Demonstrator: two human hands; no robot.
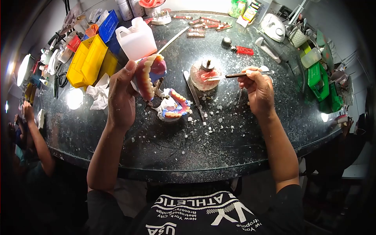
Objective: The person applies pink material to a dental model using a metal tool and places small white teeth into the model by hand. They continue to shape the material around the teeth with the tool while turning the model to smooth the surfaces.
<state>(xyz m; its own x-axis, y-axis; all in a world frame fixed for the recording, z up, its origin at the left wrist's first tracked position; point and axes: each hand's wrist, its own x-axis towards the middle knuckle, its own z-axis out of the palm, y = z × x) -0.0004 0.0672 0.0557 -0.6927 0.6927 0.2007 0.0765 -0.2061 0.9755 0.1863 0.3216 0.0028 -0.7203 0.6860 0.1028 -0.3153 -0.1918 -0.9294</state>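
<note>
My left hand (122, 92) grips the upper part of a denture model (145, 80) with pink wax and cream teeth, tilted up on a metal hinge. Below it, the lower denture model (176, 107) rests on the dark table. Between the fingers of my right hand (258, 88) is a wax spatula (235, 75) with a dark handle, pointing left. Its blade tip lies at the glass burner (205, 75), over reddish material on it. A metal knife (193, 94) lies left of the burner.
White crumbs (211, 121) dot the dark tabletop (164, 156). At the left are a yellow bin (86, 62), a white plastic bottle (137, 39) and crumpled tissue (100, 93). A red-handled tool (243, 50) and green bins (317, 82) are at the right. Another person's arm (39, 141) shows far left.
</note>
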